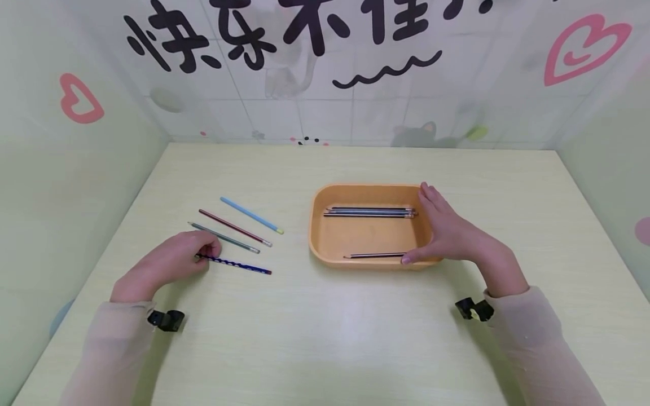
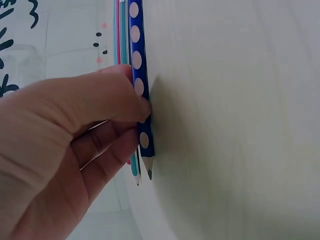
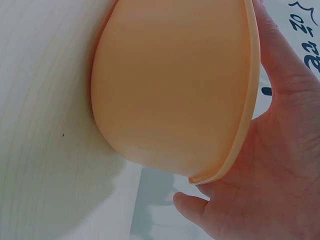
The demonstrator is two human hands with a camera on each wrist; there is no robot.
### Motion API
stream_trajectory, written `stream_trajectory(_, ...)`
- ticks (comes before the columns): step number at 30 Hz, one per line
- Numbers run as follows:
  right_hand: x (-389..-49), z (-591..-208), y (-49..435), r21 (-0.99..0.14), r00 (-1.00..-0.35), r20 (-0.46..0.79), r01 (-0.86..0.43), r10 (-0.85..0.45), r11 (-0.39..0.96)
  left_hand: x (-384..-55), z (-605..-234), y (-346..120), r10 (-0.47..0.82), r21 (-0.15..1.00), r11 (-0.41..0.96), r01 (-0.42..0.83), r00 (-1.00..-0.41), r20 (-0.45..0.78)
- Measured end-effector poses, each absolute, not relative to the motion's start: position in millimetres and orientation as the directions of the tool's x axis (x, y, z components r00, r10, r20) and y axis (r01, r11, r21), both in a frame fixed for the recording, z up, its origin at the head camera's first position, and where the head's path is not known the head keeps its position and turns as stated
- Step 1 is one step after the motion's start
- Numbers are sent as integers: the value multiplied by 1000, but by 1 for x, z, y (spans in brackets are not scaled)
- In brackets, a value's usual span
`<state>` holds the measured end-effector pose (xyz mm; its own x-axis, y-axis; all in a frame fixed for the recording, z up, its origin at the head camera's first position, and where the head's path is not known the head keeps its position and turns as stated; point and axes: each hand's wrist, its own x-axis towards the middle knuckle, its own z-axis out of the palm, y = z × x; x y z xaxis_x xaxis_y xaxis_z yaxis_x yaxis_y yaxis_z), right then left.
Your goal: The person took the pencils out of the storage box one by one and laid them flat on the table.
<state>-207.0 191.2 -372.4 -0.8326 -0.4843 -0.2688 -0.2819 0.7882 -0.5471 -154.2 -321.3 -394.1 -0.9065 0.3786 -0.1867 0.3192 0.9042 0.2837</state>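
My left hand [image 1: 180, 260] pinches a dark blue pencil with pale dots [image 2: 136, 34] near its sharpened end. The pencil [image 1: 244, 266] lies low over the table, its far end pointing right. Above it lie a teal pencil [image 1: 225, 237], a dark red pencil [image 1: 236, 228] and a light blue pencil [image 1: 251, 215], slanting side by side. My right hand [image 1: 454, 234] holds the right end of an orange plastic box [image 3: 172, 85], thumb at the near rim and fingers at the far corner. Inside are a row of several dark striped pencils [image 1: 369, 213] and one dark pencil [image 1: 378, 255] along the near wall.
The pale wood-grain table [image 1: 325, 338] meets a white back wall [image 1: 325, 121] with black lettering and pink hearts. Pale green side walls [image 1: 56, 186] stand at left and right. Each sleeve cuff has a small black camera [image 1: 166, 320] at it.
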Motion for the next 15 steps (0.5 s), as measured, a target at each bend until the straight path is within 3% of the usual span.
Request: stream_trajectory(15,-207,-372,191,-549,-834,-266,-280,-483,787,-167,-397,-342,369,134,927,351,-917,-153)
